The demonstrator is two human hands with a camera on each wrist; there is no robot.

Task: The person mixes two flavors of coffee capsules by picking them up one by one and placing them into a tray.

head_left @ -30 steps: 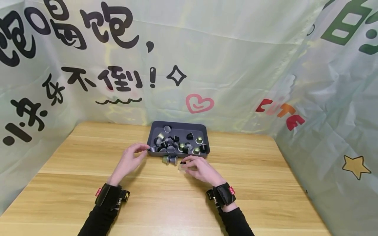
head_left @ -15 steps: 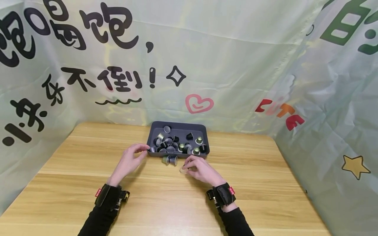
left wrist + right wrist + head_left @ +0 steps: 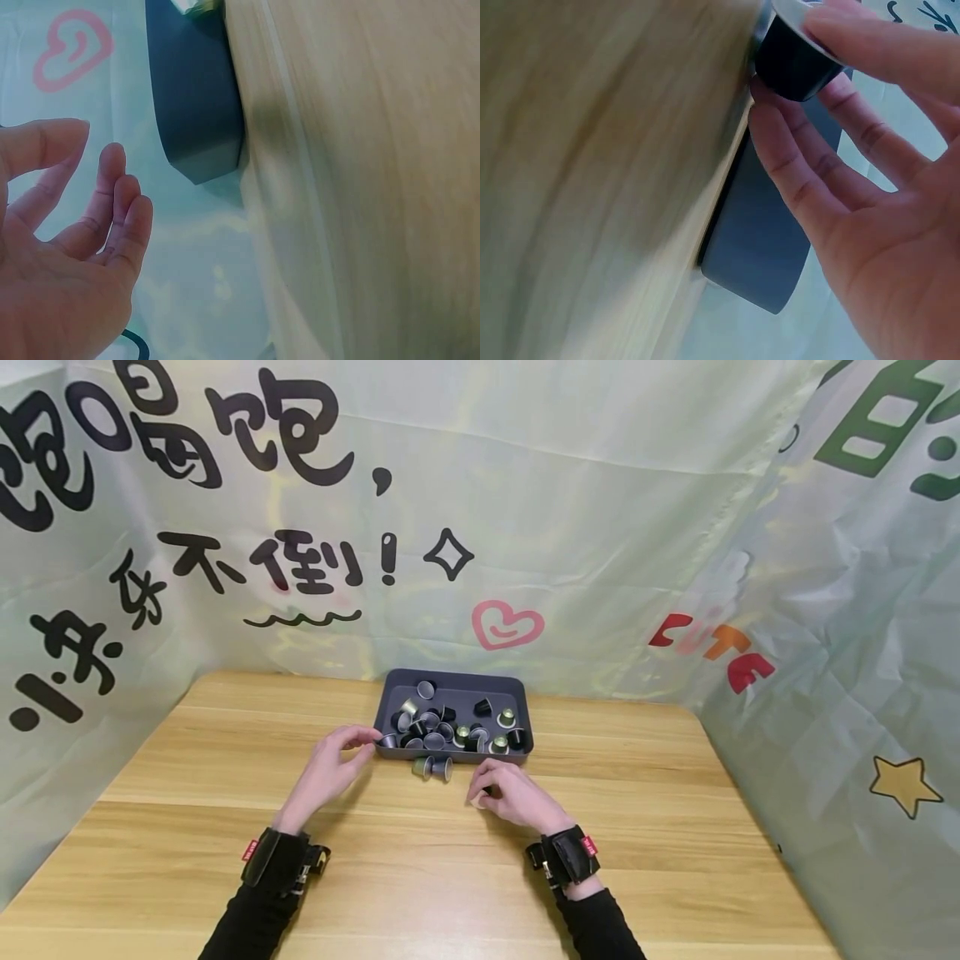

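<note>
My right hand (image 3: 508, 789) pinches a black coffee capsule (image 3: 799, 60) between thumb and fingers, just in front of the tray. Its pale rim faces the thumb in the right wrist view; in the head view my fingers hide most of it. A dark grey tray (image 3: 450, 681) holds several coffee capsules, black, grey and green, some upside down and some on their sides. Against the tray's front wall two more lie on the table, a green capsule (image 3: 422, 767) and a grey-blue capsule (image 3: 442, 769). By the left front corner, my left hand (image 3: 75, 247) holds nothing, its fingers loosely bent.
The wooden table (image 3: 360, 877) runs back to a printed cloth (image 3: 600, 527) hanging behind and at both sides. Near the cloth's foot stands the tray. Both wrists wear black camera straps (image 3: 276, 858).
My right hand has drawn slightly right and towards me with the black capsule, turning it so that it is now mostly hidden in the head view. The left hand stays put.
</note>
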